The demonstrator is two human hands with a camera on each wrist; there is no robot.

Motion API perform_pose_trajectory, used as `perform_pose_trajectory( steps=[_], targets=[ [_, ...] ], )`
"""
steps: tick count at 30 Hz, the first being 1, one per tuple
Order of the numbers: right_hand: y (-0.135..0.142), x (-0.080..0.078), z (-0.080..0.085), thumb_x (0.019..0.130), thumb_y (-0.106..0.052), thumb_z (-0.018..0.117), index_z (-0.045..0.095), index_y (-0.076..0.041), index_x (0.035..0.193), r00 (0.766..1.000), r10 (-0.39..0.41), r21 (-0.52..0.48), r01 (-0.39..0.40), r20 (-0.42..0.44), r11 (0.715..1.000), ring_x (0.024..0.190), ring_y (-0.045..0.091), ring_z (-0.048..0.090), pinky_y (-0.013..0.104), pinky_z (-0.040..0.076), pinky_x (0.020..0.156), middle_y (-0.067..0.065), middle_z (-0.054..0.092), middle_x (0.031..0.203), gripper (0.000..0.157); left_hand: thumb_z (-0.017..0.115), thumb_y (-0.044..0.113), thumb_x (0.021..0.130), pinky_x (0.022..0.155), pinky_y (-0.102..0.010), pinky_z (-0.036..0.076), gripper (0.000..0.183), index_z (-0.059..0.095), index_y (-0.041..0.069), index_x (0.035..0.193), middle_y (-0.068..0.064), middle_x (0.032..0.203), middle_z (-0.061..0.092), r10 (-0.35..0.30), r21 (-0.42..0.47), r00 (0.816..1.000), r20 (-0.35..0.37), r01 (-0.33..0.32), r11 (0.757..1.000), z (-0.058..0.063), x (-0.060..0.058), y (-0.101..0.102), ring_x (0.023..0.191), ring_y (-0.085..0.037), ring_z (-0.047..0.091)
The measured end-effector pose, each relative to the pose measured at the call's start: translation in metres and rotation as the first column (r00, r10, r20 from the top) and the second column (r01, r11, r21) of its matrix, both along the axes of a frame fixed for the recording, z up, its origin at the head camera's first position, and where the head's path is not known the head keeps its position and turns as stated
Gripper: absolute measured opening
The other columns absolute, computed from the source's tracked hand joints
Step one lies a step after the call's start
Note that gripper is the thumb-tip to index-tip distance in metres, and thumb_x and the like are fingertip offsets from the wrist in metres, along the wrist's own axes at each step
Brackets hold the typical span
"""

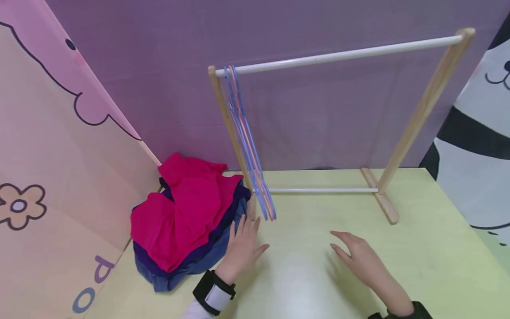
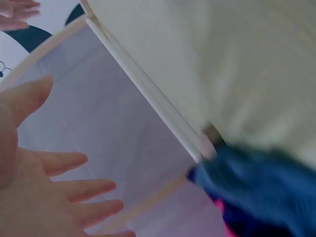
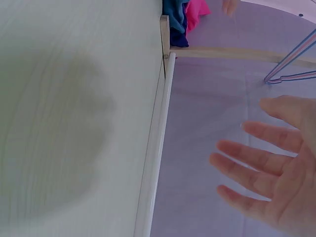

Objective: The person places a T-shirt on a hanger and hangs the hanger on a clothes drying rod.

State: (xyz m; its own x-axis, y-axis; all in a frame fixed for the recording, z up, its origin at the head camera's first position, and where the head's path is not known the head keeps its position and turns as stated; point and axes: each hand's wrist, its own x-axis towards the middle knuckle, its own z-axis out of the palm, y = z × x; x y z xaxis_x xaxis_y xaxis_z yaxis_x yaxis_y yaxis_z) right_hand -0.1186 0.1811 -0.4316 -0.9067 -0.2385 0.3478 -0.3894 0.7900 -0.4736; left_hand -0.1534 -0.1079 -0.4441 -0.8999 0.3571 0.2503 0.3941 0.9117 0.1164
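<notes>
Closest to the camera are the two dark bands round my wrists, the left one (image 1: 206, 285) with a pale patch and the right one (image 1: 418, 311) cut by the bottom edge. Beyond that right band I hold my right hand (image 1: 360, 259) above the table (image 1: 303, 248), thumb and fingers apart and slightly bent, its shadow falling just to its left. My left hand (image 1: 241, 248) is stretched forward, its fingers straight and fanned out, the thumb pointing toward the other hand.

Just left of my left hand lies a loose heap: pink cloth (image 1: 195, 208) on top, navy cloth (image 1: 228, 217) beneath it, and blue cloth (image 1: 217, 253) at the bottom. The left wrist view shows that hand and the heap apart (the blue layer is blurred there).

Ahead of both hands stands a rack. Its left post (image 1: 229, 119) rises beyond my left fingertips; its right post (image 1: 426, 106), set on a wooden foot (image 1: 387, 206), rises ahead and to the right of my right hand. A white top rod (image 1: 338, 56) and a white lower bar (image 1: 322, 190) join them. Blue and pink hangers (image 1: 247, 141) hang bunched at the rod's left end, their lower ends just ahead of my left hand.

Farther off, past the rack, is a purple backdrop (image 1: 318, 119). A flower (image 1: 19, 205) is printed on the panel well to my left hand's left, and a panda (image 1: 484, 133) shows well to my right hand's right.
</notes>
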Motion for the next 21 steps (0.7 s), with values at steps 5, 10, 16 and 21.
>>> perform_pose_trajectory(
  steps=[5,10,16,21],
  targets=[
    [0.010,0.004,0.001,0.081,-0.008,0.062,0.061,0.001,0.104,1.000,-0.001,0.009,0.001,-0.009,1.000,0.090,0.030,0.059,0.045,0.046,0.076,0.014,0.063,0.098,0.026,0.063,0.036,0.079,0.096,-0.054,0.026,0.057,0.048,0.003,0.124,-0.021,0.126,0.045,0.008,0.025,0.995,-0.097,-0.006,1.000,0.009,-0.002,-0.033,0.118,-0.037,0.038],
    [0.018,0.008,0.001,0.080,-0.007,0.062,0.064,-0.003,0.101,0.999,-0.033,0.032,0.033,0.005,0.999,0.080,0.023,0.061,0.041,0.047,0.069,0.006,0.065,0.090,0.022,0.068,0.026,0.076,0.087,-0.049,0.035,0.044,0.057,0.003,0.112,-0.017,0.106,0.058,0.008,0.035,0.971,-0.238,0.001,0.999,0.016,-0.005,-0.065,0.099,-0.031,0.052],
    [0.027,0.011,0.001,0.081,-0.006,0.061,0.064,-0.004,0.100,0.998,-0.047,0.049,0.046,0.032,0.998,0.074,0.020,0.061,0.038,0.048,0.065,0.002,0.066,0.081,0.020,0.072,0.020,0.072,0.075,-0.046,0.039,0.034,0.064,0.002,0.099,-0.015,0.093,0.061,0.076,0.023,0.964,-0.253,-0.073,0.997,0.017,-0.012,-0.104,0.088,-0.030,0.056],
    [0.035,0.012,-0.001,0.080,-0.006,0.061,0.064,-0.005,0.099,0.998,-0.041,0.064,0.038,0.047,0.997,0.072,0.018,0.061,0.035,0.048,0.062,0.001,0.066,0.080,0.019,0.072,0.023,0.071,0.069,-0.049,0.041,0.038,0.062,0.003,0.102,-0.019,0.096,0.058,0.187,-0.028,0.976,-0.114,-0.191,0.981,0.010,-0.018,-0.132,0.088,-0.035,0.053]
  ],
)
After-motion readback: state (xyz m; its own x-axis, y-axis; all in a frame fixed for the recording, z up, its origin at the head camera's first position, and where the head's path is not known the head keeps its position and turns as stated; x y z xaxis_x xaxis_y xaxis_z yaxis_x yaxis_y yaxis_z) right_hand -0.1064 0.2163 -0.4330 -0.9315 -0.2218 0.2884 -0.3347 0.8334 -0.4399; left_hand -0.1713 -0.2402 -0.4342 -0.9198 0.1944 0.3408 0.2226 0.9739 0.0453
